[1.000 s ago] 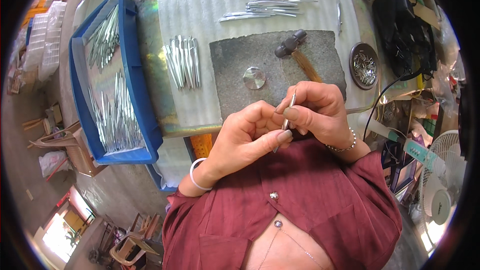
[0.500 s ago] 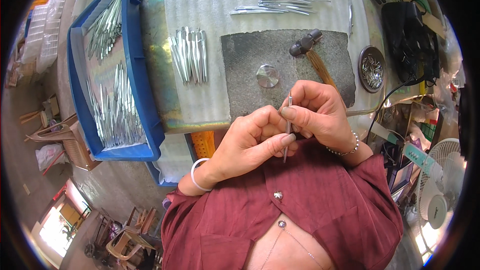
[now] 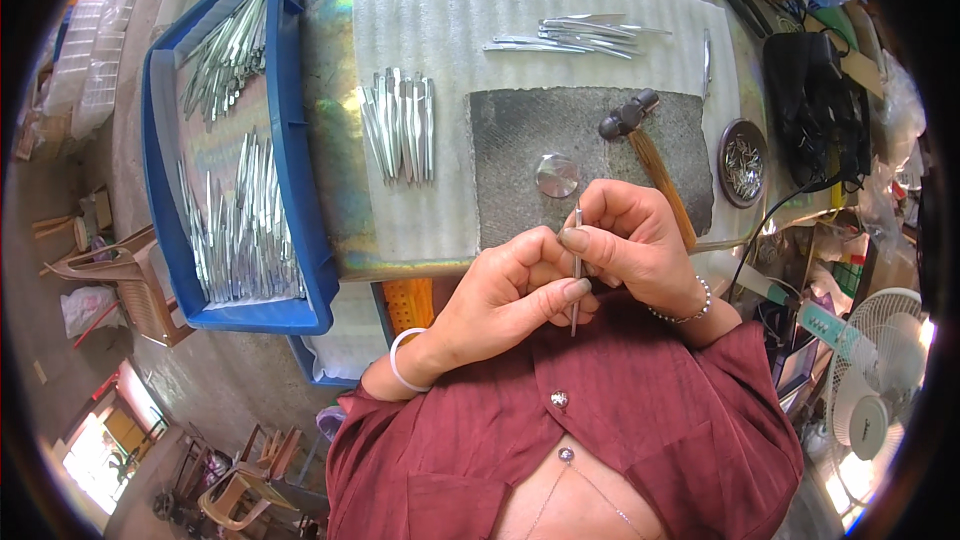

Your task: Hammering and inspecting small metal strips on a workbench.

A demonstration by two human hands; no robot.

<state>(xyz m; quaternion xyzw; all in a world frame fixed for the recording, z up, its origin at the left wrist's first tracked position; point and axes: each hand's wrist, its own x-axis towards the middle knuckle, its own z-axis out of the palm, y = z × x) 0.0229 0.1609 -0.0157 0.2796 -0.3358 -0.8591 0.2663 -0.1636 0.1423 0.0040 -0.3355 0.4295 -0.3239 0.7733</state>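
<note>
A slim silvery metal rod [image 3: 576, 267] is held nearly upright in the picture between both hands, just off the bench's near edge. My left hand [image 3: 520, 285] pinches its lower part between thumb and curled fingers. My right hand [image 3: 627, 240] grips the upper part, thumb laid across it. Part of the rod is covered by the fingers. Beyond the hands, a round metal disc [image 3: 557, 176] lies on the dark grey mat [image 3: 510, 135]. On the same mat, a hammer [image 3: 655, 165] rests with its wooden handle running toward my right hand.
Left of the mat lies a row of flat metal pieces [image 3: 398, 130] on white foam [image 3: 450, 10]; another pile [image 3: 580, 37] lies at the back. A blue tray [image 3: 318, 240] of similar pieces stands far left. Right are a bowl [image 3: 742, 162] of small metal parts and a fan [image 3: 868, 380].
The bench and everything on it have shifted slightly right and down in the picture. Both hands keep the same hold on the rod, with hardly any visible finger movement.
</note>
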